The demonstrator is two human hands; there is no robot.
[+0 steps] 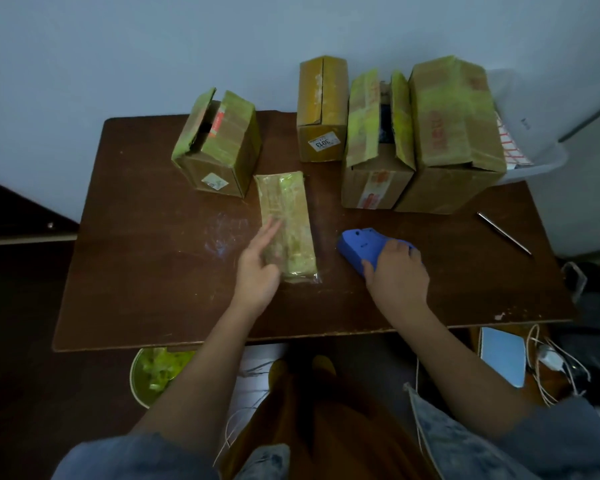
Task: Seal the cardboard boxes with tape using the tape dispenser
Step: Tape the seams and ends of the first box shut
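Flat box [286,223] lies under your left hand [258,268], fingers straight, steadying it. Your right hand [397,275] grips the dispenser [357,245] on the surface [153,271]; next, probably lift it to the box's end.

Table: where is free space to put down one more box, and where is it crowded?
Bare wood lies on the table left of the flat box, and near the front edge right of the blue tape dispenser. The back right, around the tall boxes, is crowded.

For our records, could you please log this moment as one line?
left hand: resting on flat box | right hand: gripping tape dispenser | table: four upright boxes behind
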